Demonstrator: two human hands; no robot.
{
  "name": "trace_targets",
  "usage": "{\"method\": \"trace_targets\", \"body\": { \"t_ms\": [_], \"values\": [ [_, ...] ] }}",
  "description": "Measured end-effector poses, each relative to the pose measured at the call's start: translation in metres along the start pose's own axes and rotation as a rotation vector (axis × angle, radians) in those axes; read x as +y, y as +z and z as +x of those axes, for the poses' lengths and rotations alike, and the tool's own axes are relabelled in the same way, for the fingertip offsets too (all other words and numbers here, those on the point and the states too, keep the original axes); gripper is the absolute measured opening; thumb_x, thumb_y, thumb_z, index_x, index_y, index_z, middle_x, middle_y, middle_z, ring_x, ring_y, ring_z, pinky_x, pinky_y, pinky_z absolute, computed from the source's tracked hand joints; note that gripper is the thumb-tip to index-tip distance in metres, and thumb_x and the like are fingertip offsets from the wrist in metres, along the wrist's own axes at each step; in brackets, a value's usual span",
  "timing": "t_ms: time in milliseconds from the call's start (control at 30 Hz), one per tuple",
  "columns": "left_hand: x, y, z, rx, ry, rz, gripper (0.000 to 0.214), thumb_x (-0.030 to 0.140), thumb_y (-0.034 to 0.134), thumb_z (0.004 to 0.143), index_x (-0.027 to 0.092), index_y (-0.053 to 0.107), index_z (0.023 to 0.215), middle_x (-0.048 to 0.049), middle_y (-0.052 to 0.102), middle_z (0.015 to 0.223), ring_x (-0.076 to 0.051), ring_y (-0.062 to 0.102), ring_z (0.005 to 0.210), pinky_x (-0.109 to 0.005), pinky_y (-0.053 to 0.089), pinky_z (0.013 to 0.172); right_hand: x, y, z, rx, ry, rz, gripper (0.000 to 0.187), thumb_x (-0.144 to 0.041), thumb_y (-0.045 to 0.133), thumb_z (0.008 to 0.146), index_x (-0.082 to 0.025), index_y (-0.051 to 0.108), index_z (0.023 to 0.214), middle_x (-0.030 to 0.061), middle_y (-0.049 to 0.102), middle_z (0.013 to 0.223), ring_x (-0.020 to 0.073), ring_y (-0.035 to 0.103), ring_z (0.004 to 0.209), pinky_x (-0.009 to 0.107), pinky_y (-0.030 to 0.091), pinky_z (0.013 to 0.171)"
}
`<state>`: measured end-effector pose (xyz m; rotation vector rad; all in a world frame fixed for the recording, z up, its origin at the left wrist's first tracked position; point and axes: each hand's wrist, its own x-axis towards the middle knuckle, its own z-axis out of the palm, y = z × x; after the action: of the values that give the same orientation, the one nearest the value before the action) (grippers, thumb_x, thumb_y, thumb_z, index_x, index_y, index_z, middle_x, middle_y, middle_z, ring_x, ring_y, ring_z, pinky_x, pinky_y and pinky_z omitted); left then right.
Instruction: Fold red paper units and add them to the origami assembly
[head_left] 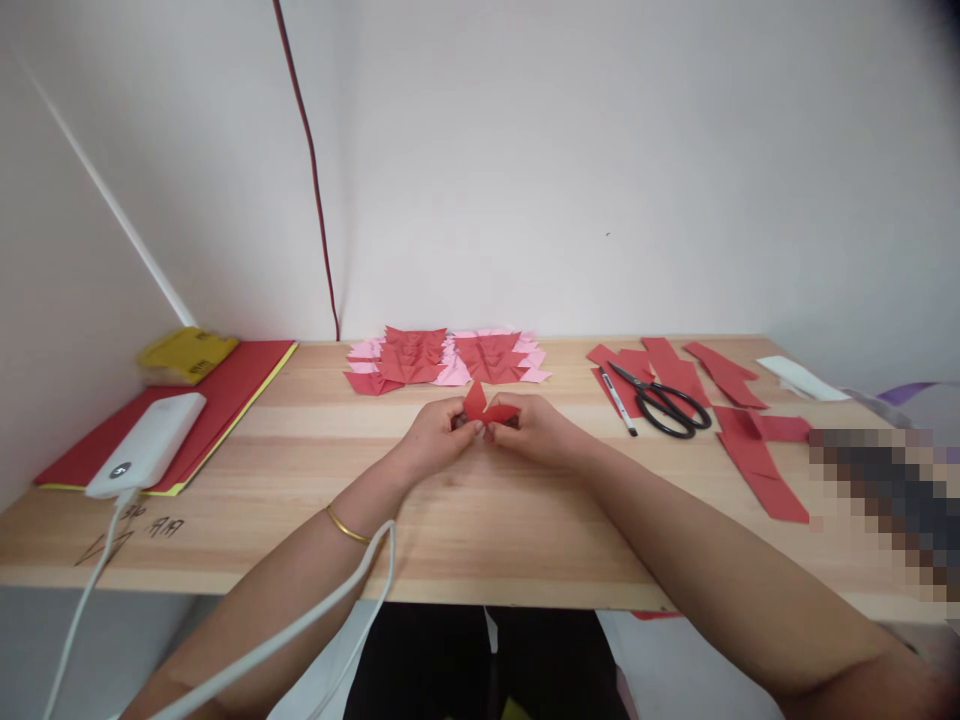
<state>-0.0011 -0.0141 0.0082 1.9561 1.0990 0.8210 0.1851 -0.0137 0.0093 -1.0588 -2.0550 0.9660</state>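
Both my hands meet over the middle of the wooden table, pinching a small folded red paper piece. My left hand grips its left side with closed fingers. My right hand pinches its right side. A gold bangle circles my left wrist. Just behind the hands lies a row of folded red and pink paper pieces near the wall.
Black scissors and a pen lie on red paper strips at the right. A white power bank with a cable sits on red sheets at the left, beside a yellow packet.
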Motion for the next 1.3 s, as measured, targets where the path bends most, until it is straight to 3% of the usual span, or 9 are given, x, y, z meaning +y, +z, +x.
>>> {"method": "trace_targets", "body": {
  "t_ms": [167,500,800,1100,1300],
  "values": [
    [0.0044,-0.0025,-0.0004,-0.038,0.003,-0.02,0.021,0.022,0.051,0.076,0.012,0.066,0.088,-0.0022,0.064,0.079,-0.014,0.054,0.069,-0.024,0.042,0.065,0.0003,-0.0033,-0.0004,-0.06,0.008,0.035,0.021,-0.01,0.044,0.07,-0.018,0.062,0.079,0.0004,0.065,0.077,0.0122,0.059,0.071,0.024,0.045,0.067],
    [0.0045,-0.0039,0.0,-0.026,-0.026,-0.057,0.019,0.023,0.053,0.075,0.013,0.066,0.085,-0.0028,0.064,0.077,-0.015,0.054,0.071,-0.025,0.042,0.066,0.0018,-0.0048,-0.0001,-0.104,0.053,0.174,0.027,-0.008,0.041,0.071,-0.017,0.062,0.086,0.0017,0.067,0.081,0.0123,0.063,0.072,0.026,0.05,0.07],
    [0.0043,-0.0036,0.0006,0.007,-0.039,-0.025,0.018,0.025,0.055,0.074,0.013,0.066,0.081,-0.0014,0.061,0.07,-0.014,0.051,0.065,-0.024,0.041,0.062,0.0014,-0.004,0.0019,0.071,0.022,-0.021,0.005,-0.02,0.055,0.07,-0.017,0.06,0.071,-0.0012,0.061,0.069,0.0109,0.053,0.062,0.022,0.039,0.057],
    [0.0051,-0.0038,0.0008,0.035,-0.112,-0.128,0.02,0.031,0.057,0.074,0.013,0.063,0.083,0.0019,0.054,0.062,-0.01,0.044,0.055,-0.022,0.034,0.052,-0.0023,-0.0068,0.0016,0.068,0.068,0.008,0.021,-0.031,0.05,0.082,-0.016,0.059,0.069,0.0007,0.06,0.067,0.0111,0.053,0.059,0.024,0.041,0.058],
    [0.0026,0.0002,0.0,0.037,-0.181,-0.328,0.026,0.037,0.063,0.072,0.012,0.058,0.08,0.004,0.049,0.058,-0.008,0.041,0.05,-0.02,0.03,0.048,-0.0003,-0.0016,0.0022,0.065,-0.027,0.167,0.022,-0.036,0.058,0.079,-0.016,0.062,0.088,0.0029,0.063,0.082,0.0135,0.057,0.072,0.025,0.045,0.065]
  ]
}}
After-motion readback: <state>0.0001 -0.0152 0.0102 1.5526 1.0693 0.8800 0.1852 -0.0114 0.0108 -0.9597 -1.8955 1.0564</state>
